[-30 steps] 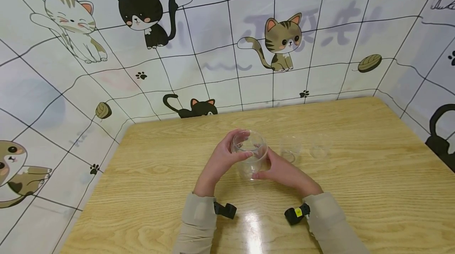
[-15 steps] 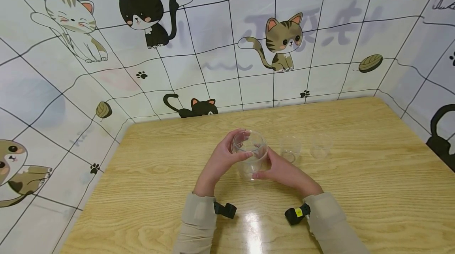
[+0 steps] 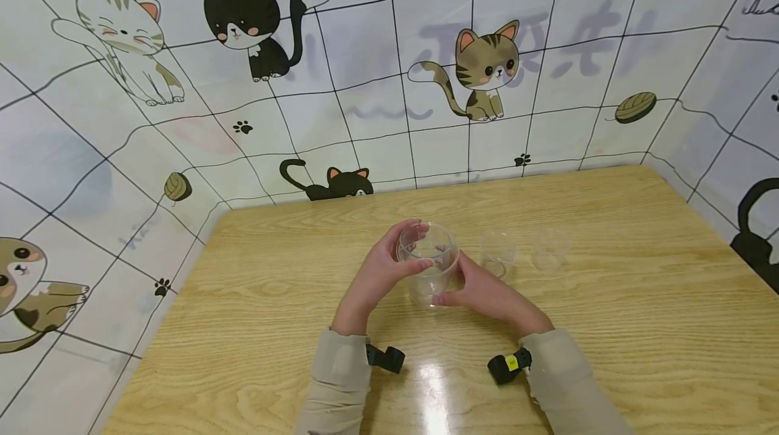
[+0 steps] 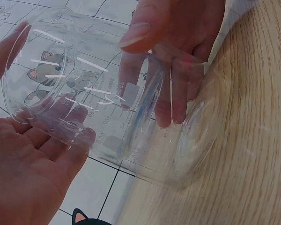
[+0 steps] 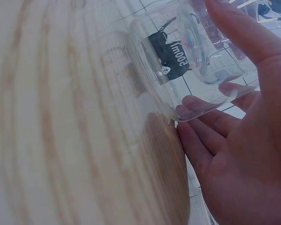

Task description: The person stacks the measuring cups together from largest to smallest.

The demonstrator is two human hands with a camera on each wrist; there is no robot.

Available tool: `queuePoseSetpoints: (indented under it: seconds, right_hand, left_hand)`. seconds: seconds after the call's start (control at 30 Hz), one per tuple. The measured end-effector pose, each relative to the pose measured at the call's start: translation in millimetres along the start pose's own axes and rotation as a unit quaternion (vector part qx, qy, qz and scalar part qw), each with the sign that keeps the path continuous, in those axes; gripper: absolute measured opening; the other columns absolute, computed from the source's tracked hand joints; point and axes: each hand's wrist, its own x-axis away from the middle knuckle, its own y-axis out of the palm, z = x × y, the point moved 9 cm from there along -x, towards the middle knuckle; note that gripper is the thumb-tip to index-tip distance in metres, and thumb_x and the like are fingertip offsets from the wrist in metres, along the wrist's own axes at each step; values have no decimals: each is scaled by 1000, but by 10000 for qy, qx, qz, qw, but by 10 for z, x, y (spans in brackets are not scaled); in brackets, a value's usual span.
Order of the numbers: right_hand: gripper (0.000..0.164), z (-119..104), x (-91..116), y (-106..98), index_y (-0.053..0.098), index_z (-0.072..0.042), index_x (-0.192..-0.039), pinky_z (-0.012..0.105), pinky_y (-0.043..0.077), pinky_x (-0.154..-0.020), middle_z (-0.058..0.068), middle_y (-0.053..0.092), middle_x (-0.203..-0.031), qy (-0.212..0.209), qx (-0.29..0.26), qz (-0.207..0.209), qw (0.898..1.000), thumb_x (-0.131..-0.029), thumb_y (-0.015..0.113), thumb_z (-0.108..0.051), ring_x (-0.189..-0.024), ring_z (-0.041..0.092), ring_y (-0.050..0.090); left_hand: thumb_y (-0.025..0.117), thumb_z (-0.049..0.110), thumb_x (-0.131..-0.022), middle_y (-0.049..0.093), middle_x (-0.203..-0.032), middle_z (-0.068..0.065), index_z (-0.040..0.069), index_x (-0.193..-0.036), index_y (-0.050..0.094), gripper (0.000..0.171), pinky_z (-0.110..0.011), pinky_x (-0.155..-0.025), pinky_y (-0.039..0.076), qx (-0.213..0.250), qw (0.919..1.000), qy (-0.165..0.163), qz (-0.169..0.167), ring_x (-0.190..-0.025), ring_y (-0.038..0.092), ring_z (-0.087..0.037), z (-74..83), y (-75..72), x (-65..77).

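Observation:
Between the two hands a clear beaker (image 3: 420, 286) stands upright near the middle of the table. A second clear beaker appears nested in it, its base showing above the outer base in the left wrist view. My left hand (image 3: 385, 262) holds the stack from the left near the upper rim, thumb across the front. Lower on the other side, my right hand (image 3: 483, 289) grips the outer beaker (image 5: 145, 61), with the thumb in front. Graduation marks show in the left wrist view; a mirrored "500ml" mark shows in the right. Clear walls blur exactly where the beakers meet.
Two smaller clear beakers (image 3: 498, 258) stand to the right of the right hand, the farther beaker (image 3: 549, 252) faint against the wood. The wooden table (image 3: 255, 327) ends at a white wall (image 3: 365, 103) with printed cats. Black wrist cameras (image 3: 386, 359) sit at both cuffs.

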Motion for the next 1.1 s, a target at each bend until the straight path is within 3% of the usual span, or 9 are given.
queuePoseSetpoints:
  seconds: [0.27, 0.47, 1.1]
  right_hand:
    - [94, -245, 115, -26, 11, -18, -143, 47, 29, -98, 7, 28, -141, 70, -115, -127, 9998, -73, 72, -36, -126, 23, 30]
    - [95, -4, 8, 3, 12, -28, -141, 47, 30, -98, 1, 29, -140, 40, -80, -26, 10000, -70, 72, -42, -125, 19, 32]
    - [96, -4, -8, 5, 11, -26, -142, 46, 29, -98, -1, 28, -141, -97, -129, -47, 9999, -70, 72, -44, -127, 19, 29]
  left_hand:
    - [69, 22, -78, 46, -131, -4, 12, -134, 37, 65, -37, -98, 31, -24, 10000, -15, 17, -123, 38, -16, -10, -1, -1]
    - [69, 21, -78, 46, -131, -4, 11, -134, 36, 66, -37, -98, 31, 7, 10000, -13, 13, -123, 38, -17, -4, 2, 3]
    - [69, 19, -79, 44, -132, -8, 11, -133, 37, 64, -41, -100, 28, 128, 9999, 75, -24, -123, 38, -20, 6, 10, -3]
